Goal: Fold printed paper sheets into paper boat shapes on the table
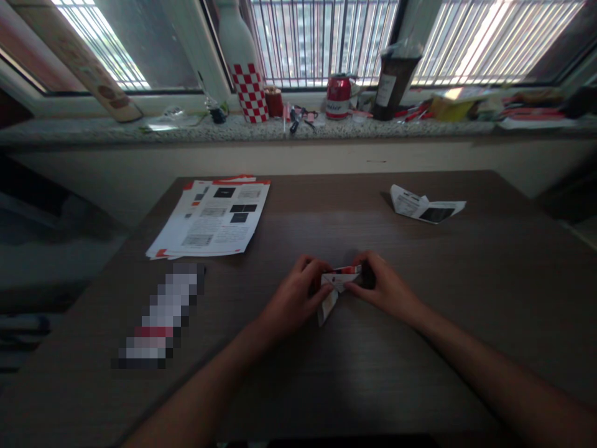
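Note:
Between my two hands, just above the dark wooden table point(387, 373), is a small piece of folded paper point(339, 281) with white and orange-red parts. My left hand point(301, 287) pinches its left side, thumb in front and fingers behind. On the other side, my right hand point(380, 281) grips the right end between thumb and fingers. A narrow flap of the paper points down and to the left below the left thumb. Farther back on the right lies another folded paper piece point(410, 204), printed and standing partly upright.
A stack of printed sheets point(209, 218) lies at the back left, with a pixelated flat object point(161, 314) in front of it. Along the granite windowsill point(186, 134) stand a checkered bottle point(249, 87), a red can point(338, 96), a dark cup point(392, 84) and assorted clutter.

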Demonstrator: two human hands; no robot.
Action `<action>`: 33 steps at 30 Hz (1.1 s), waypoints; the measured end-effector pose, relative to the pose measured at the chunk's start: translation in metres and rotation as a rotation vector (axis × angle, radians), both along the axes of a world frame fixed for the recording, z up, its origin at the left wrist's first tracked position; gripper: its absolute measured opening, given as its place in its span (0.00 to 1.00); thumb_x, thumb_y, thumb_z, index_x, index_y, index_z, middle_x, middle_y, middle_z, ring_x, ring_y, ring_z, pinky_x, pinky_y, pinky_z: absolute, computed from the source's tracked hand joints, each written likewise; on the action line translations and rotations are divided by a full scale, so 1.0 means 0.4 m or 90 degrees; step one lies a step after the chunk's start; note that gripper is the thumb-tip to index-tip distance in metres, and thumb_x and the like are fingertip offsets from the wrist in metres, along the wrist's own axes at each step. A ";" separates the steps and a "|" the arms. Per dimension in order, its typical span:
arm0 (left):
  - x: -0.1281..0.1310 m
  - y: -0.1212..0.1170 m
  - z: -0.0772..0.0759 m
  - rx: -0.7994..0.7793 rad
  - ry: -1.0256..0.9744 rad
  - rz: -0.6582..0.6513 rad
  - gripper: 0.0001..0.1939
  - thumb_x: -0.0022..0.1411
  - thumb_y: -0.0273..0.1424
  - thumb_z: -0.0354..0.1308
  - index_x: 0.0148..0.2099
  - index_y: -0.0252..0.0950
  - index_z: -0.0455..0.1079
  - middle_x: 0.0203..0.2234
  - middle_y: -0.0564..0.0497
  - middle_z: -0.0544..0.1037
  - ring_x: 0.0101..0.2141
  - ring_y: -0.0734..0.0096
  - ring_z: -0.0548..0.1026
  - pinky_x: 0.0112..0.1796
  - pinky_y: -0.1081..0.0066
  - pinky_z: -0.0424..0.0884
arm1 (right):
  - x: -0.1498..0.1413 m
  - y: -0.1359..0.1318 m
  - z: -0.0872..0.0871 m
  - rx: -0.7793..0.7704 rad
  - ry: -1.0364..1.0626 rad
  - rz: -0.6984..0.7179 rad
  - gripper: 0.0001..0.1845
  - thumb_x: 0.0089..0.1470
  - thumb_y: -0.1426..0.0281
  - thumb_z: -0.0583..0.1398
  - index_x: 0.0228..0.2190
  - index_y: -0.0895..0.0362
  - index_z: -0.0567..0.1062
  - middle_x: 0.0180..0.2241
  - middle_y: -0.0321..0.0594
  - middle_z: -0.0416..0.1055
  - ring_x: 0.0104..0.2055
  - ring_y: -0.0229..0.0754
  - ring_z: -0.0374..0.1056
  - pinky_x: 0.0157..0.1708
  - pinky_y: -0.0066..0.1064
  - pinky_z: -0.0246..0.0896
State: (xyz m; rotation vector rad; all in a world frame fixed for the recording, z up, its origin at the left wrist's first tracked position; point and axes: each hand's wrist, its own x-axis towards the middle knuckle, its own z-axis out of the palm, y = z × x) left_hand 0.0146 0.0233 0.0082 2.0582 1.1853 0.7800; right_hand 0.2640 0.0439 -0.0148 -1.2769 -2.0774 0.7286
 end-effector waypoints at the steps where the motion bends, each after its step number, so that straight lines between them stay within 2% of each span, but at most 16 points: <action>1: 0.001 0.001 0.001 -0.003 -0.015 0.010 0.11 0.70 0.26 0.61 0.54 0.40 0.72 0.47 0.48 0.72 0.40 0.67 0.76 0.43 0.63 0.78 | 0.000 0.000 0.000 -0.012 0.009 -0.001 0.17 0.57 0.64 0.68 0.44 0.52 0.69 0.42 0.42 0.74 0.42 0.49 0.71 0.40 0.38 0.66; 4: 0.000 0.007 -0.008 -0.018 -0.070 0.052 0.11 0.70 0.27 0.63 0.53 0.40 0.73 0.47 0.48 0.74 0.42 0.65 0.78 0.45 0.62 0.79 | 0.002 0.000 -0.002 -0.056 0.037 -0.005 0.17 0.57 0.61 0.68 0.43 0.52 0.68 0.37 0.39 0.74 0.36 0.45 0.71 0.34 0.35 0.64; 8: -0.006 0.015 -0.029 -0.090 -0.183 0.075 0.12 0.68 0.28 0.65 0.53 0.40 0.73 0.44 0.50 0.81 0.44 0.63 0.82 0.46 0.61 0.80 | 0.006 -0.001 -0.007 -0.089 0.085 -0.006 0.17 0.58 0.60 0.68 0.42 0.51 0.68 0.37 0.38 0.75 0.36 0.46 0.72 0.34 0.36 0.66; 12: -0.013 0.017 -0.032 -0.115 -0.190 0.080 0.11 0.69 0.31 0.65 0.53 0.42 0.75 0.42 0.52 0.83 0.42 0.64 0.83 0.46 0.62 0.79 | 0.010 -0.003 0.000 -0.114 0.123 0.010 0.19 0.60 0.58 0.66 0.49 0.51 0.71 0.44 0.42 0.78 0.41 0.48 0.75 0.40 0.39 0.70; 15: -0.014 0.016 -0.024 -0.130 -0.210 0.081 0.12 0.69 0.32 0.65 0.53 0.41 0.75 0.42 0.51 0.83 0.43 0.64 0.83 0.46 0.63 0.79 | 0.012 -0.006 0.012 -0.154 0.138 0.025 0.19 0.64 0.56 0.64 0.52 0.51 0.75 0.42 0.41 0.79 0.38 0.46 0.75 0.37 0.37 0.70; 20: -0.011 0.015 -0.020 -0.165 -0.258 0.073 0.12 0.68 0.31 0.65 0.53 0.40 0.76 0.41 0.50 0.84 0.42 0.65 0.82 0.45 0.65 0.78 | 0.012 -0.009 0.021 -0.163 0.147 0.006 0.16 0.65 0.55 0.63 0.47 0.51 0.80 0.36 0.38 0.79 0.33 0.43 0.72 0.32 0.33 0.65; 25: -0.011 0.013 -0.028 -0.206 -0.279 0.065 0.13 0.69 0.33 0.65 0.55 0.41 0.77 0.42 0.49 0.84 0.42 0.65 0.82 0.44 0.66 0.77 | 0.012 -0.011 0.021 -0.168 0.162 -0.021 0.15 0.64 0.55 0.64 0.44 0.51 0.81 0.37 0.39 0.80 0.34 0.43 0.72 0.33 0.34 0.65; 33: -0.007 0.011 -0.027 -0.223 -0.280 0.075 0.14 0.68 0.33 0.65 0.54 0.40 0.78 0.39 0.48 0.84 0.39 0.64 0.81 0.41 0.67 0.75 | 0.007 -0.011 0.034 -0.155 0.160 -0.052 0.12 0.61 0.58 0.65 0.38 0.53 0.81 0.31 0.38 0.78 0.30 0.41 0.70 0.29 0.33 0.62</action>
